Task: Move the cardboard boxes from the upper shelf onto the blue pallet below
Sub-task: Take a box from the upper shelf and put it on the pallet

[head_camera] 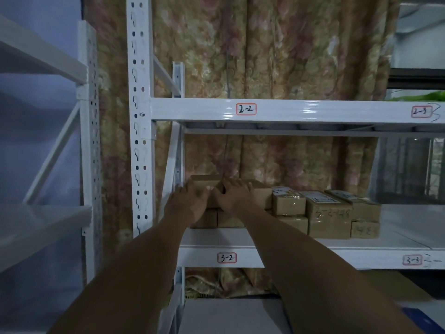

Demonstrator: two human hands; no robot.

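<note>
**Both hands on the top-left box**

Bare forearms reached up from the bottom of the view to the shelf marked 3-2 (226, 258). Left hand (190, 201) and right hand (234, 194) lay side by side on the top-left cardboard box (212, 186), fingers spread over its upper edge and front; whether they truly gripped it could not be told. That box sat on lower boxes (226, 220) at the left end of the row. Just to the right stood taped, labelled boxes (327, 213), some with handwritten numbers. Above ran the white beam marked 2-2 (246, 109). A floral curtain (265, 44) hung behind the rack. A blue corner (426, 320) showed at bottom right.
</note>
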